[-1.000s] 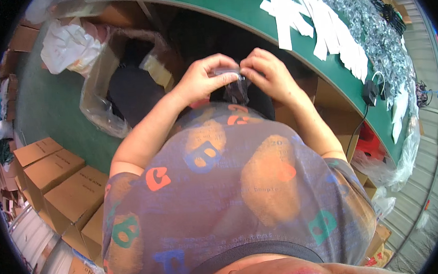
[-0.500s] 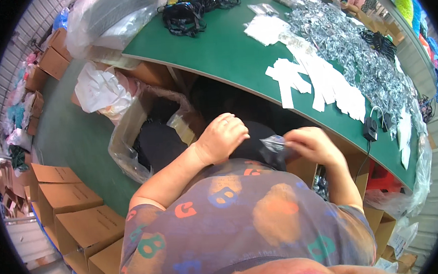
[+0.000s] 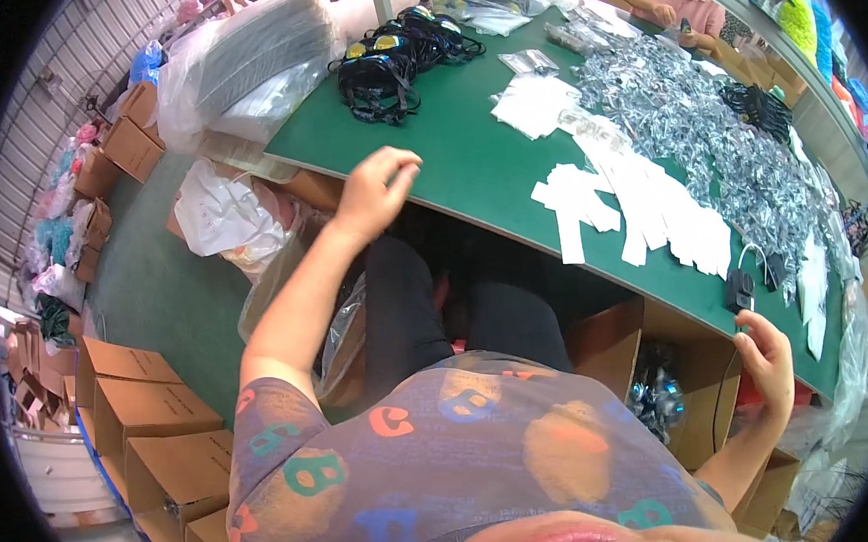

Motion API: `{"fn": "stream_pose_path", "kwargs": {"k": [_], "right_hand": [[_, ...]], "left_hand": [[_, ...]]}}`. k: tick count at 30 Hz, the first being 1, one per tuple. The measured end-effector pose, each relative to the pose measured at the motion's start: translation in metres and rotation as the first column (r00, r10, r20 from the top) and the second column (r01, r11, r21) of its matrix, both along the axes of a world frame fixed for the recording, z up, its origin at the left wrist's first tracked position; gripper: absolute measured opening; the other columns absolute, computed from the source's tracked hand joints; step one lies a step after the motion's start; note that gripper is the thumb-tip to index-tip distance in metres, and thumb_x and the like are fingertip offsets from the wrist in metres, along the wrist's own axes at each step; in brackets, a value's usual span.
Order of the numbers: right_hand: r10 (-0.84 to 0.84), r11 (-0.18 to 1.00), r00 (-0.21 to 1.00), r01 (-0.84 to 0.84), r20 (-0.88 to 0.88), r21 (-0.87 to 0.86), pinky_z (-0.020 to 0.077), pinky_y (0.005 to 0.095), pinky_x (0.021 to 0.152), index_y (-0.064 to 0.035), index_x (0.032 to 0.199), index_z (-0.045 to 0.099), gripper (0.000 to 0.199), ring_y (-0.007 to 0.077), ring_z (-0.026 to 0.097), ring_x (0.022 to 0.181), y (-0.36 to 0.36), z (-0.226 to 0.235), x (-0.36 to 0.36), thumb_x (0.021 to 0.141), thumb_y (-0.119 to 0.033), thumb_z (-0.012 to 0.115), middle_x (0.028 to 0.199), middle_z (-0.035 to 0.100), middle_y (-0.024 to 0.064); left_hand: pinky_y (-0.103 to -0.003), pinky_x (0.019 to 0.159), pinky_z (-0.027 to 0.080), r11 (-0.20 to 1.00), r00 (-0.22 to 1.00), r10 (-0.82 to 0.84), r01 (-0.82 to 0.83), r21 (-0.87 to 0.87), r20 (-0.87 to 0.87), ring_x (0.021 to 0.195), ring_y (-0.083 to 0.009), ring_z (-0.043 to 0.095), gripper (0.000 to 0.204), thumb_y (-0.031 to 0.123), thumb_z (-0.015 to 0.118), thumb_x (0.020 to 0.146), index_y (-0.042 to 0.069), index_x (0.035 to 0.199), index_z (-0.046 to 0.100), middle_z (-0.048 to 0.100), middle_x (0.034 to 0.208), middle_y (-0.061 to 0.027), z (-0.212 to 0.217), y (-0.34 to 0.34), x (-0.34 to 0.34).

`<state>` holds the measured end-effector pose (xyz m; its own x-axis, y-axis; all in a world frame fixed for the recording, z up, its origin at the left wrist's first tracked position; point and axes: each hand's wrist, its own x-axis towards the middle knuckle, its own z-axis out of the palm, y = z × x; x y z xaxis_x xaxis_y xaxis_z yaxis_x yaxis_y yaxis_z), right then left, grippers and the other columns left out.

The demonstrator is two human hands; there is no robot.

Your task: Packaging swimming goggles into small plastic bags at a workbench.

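Observation:
My left hand (image 3: 378, 193) is raised over the table's front edge, fingers loosely bent and thumb apart, with nothing visible in it. Nearest to it on the green table (image 3: 466, 150) is a heap of black-strapped swimming goggles (image 3: 380, 81). At the right end of the table my right hand (image 3: 767, 358) has thumb and forefinger apart, just below a black power adapter (image 3: 739, 290) with a cord. I see nothing held in it. White paper strips (image 3: 646, 213) lie fanned out between my hands, beside a large heap of small clear packets (image 3: 667, 98).
An open carton (image 3: 704, 384) under the table holds clear-bagged goggles (image 3: 655, 397). Brown cartons (image 3: 159, 407) line the floor at left. A white plastic bag (image 3: 227, 209) stands by the table's left end. Across the table sits another person (image 3: 676, 3).
My left hand has moved up and left, away from my lap. My right hand has moved right and down; the clear packet it held is no longer in it. My body has leaned back.

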<state>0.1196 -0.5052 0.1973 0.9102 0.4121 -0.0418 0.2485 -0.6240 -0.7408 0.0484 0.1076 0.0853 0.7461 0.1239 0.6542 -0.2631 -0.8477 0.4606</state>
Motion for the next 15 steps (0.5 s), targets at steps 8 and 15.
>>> {"fn": "stream_pose_path", "kwargs": {"k": [8, 15], "right_hand": [[0.169, 0.979, 0.985, -0.172, -0.032, -0.105, 0.0455, 0.0276, 0.061, -0.0009, 0.113, 0.068, 0.027, 0.0095, 0.051, 0.065, 0.069, -0.03, 0.065, 0.087, -0.006, 0.075, 0.072, 0.057, 0.0022], [0.229, 0.947, 0.964, -0.252, -0.132, -0.201, 0.0477, 0.0297, 0.062, -0.0016, 0.113, 0.068, 0.026, 0.0119, 0.055, 0.065, 0.125, -0.03, 0.112, 0.089, -0.009, 0.076, 0.073, 0.06, 0.005]], "left_hand": [[-0.041, 0.105, 0.049, 0.888, 0.926, 0.374, -0.373, 0.27, 0.052, 0.124, -0.0319, 0.061, 0.034, 0.012, 0.064, 0.094, 0.007, 0.128, 0.064, 0.067, 0.13, -0.0129, 0.014, 0.167, 0.116], [-0.051, 0.114, 0.04, 0.734, 0.812, 0.583, -0.54, 0.412, 0.024, 0.137, -0.0389, 0.05, 0.052, 0.016, 0.074, 0.088, 0.007, 0.136, 0.058, 0.06, 0.14, -0.0158, -0.016, 0.247, 0.173]]}}
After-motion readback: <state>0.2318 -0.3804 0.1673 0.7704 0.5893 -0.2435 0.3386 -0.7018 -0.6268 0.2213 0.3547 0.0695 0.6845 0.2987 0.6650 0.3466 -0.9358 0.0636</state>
